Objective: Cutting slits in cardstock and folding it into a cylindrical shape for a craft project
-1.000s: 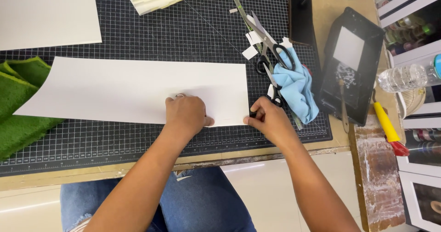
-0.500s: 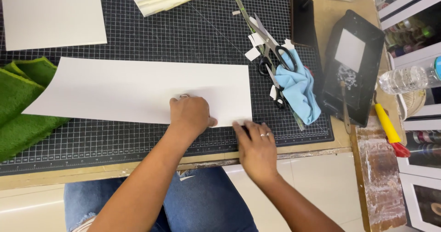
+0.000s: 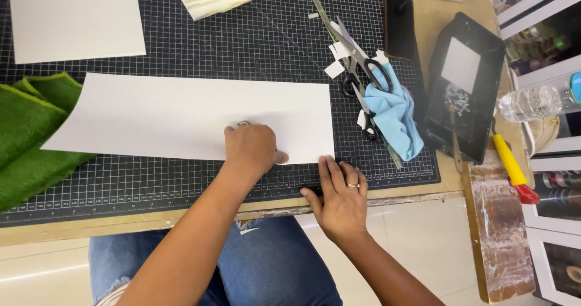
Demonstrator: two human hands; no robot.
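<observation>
My right hand (image 3: 340,194) has slid off the white sheet (image 3: 187,118) onto the cutting mat (image 3: 181,179) just below its corner, fingers flat, holding nothing. My left hand (image 3: 251,148) presses the sheet down, loosely curled. A clear bottle (image 3: 538,102) lies far right

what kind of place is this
Probably a craft or framing workbench: a gridded cutting mat covers the table, with scissors and paper offcuts beside a large white sheet that the left hand presses flat.
</observation>
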